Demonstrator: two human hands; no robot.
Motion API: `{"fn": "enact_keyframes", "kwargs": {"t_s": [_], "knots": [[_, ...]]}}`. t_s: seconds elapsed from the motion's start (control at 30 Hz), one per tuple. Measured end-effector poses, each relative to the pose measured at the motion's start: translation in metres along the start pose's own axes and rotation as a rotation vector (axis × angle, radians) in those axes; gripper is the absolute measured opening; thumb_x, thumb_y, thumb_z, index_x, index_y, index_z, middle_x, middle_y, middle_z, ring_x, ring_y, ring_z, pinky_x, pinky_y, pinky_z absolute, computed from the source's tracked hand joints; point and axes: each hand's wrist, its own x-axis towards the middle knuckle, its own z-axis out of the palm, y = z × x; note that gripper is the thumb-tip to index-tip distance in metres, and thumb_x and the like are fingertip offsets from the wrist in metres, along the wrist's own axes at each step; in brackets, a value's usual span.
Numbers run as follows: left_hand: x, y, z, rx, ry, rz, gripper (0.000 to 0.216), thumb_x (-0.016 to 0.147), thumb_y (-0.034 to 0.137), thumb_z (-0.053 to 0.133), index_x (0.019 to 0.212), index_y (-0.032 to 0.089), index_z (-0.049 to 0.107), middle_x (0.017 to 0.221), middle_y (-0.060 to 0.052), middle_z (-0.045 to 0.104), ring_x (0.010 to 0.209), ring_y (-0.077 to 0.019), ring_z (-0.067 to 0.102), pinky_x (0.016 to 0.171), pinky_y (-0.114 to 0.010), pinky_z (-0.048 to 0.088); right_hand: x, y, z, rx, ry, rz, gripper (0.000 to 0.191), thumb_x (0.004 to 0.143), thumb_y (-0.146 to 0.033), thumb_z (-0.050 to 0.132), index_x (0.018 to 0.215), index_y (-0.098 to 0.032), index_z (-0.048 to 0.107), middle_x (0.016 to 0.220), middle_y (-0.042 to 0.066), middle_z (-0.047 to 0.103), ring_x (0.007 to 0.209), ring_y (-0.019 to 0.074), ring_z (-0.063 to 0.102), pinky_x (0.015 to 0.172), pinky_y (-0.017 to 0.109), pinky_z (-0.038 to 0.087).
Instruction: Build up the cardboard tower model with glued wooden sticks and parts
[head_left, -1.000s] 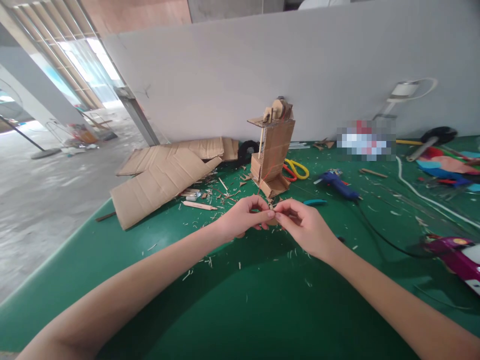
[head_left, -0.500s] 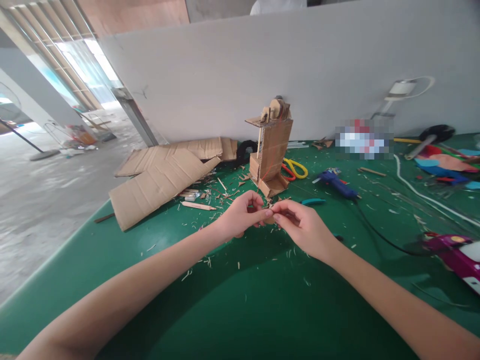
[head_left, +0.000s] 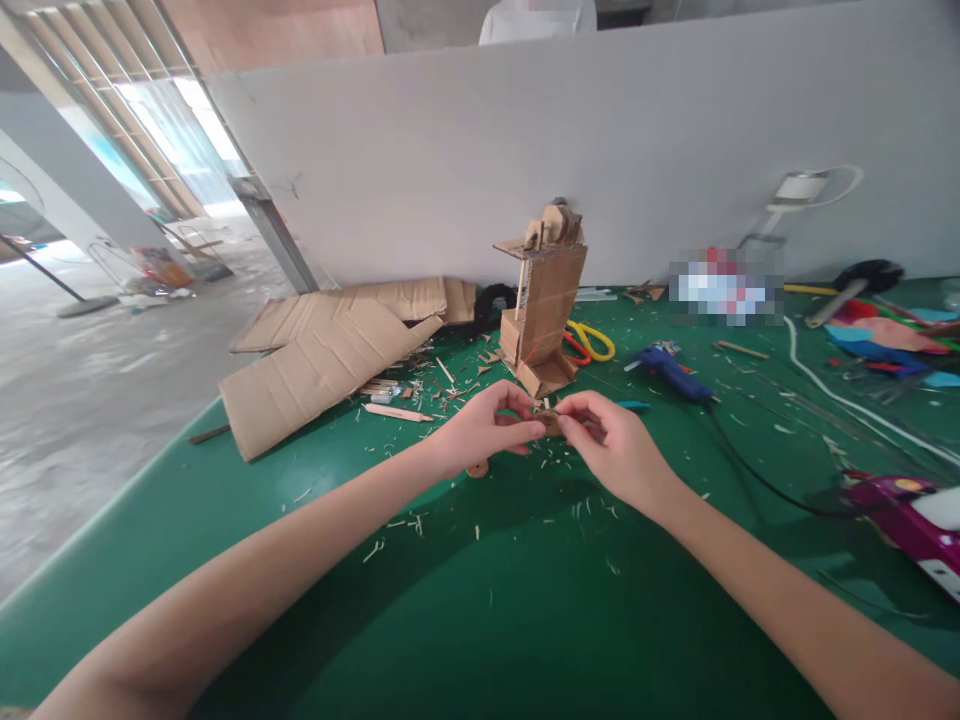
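Between my two hands is a small brown cardboard piece [head_left: 550, 423], pinched at its edges and partly covered by fingers. My left hand [head_left: 495, 428] grips its left side between thumb and fingers. From the right, the thumb and fingertips of my right hand [head_left: 606, 435] close on its other edge. Below my left hand a small round cardboard disc [head_left: 478, 468] lies on the green table. Just behind the hands stands an upright cardboard model [head_left: 551, 310] with round parts on its top shelf.
Flat cardboard sheets [head_left: 322, 370] and a wooden pencil-like stick [head_left: 397, 412] lie left. Scissors with red and yellow handles [head_left: 596, 340] rest behind the model. To the right are a blue glue gun [head_left: 671, 372], a white cable [head_left: 847, 395] and a purple-and-white object [head_left: 911, 520]. Scraps litter the table.
My right hand has shifted slightly up and right, and the fingertips are farther apart, so more of the cardboard piece shows. The round disc under my left hand is more visible.
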Motion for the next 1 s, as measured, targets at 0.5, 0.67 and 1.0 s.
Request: {"fn": "enact_keyframes", "kwargs": {"t_s": [0.5, 0.67, 1.0], "knots": [[0.009, -0.003, -0.015, 0.302, 0.222, 0.161, 0.017, 0.084, 0.03, 0.052, 0.08, 0.015, 0.059, 0.063, 0.0, 0.059, 0.059, -0.0099, 0.054, 0.058, -0.023, 0.044, 0.0, 0.002, -0.001, -0.041, 0.026, 0.03, 0.013, 0.085, -0.03, 0.051, 0.088, -0.02, 0.059, 0.084, 0.004, 0.065, 0.071, 0.017, 0.061, 0.064, 0.033, 0.05], [0.009, -0.002, -0.016, 0.243, 0.223, 0.154, 0.018, 0.082, 0.031, 0.055, 0.072, 0.015, 0.055, 0.059, 0.001, 0.055, 0.055, -0.0085, 0.051, 0.055, -0.022, 0.042, 0.001, 0.005, 0.0, -0.036, 0.028, 0.032, 0.013, 0.085, -0.03, 0.052, 0.089, -0.02, 0.059, 0.084, 0.005, 0.065, 0.071, 0.0174, 0.062, 0.064, 0.034, 0.052], [0.009, -0.001, -0.025, 0.217, 0.246, 0.202, 0.055, 0.09, 0.05, 0.033, 0.047, 0.018, 0.042, 0.044, 0.001, 0.043, 0.045, -0.0086, 0.041, 0.05, -0.023, 0.035, -0.003, 0.0, 0.004, 0.19, 0.042, 0.028, 0.018, 0.085, -0.032, 0.053, 0.094, -0.018, 0.059, 0.097, 0.008, 0.058, 0.072, 0.016, 0.065, 0.058, 0.031, 0.061]]}}
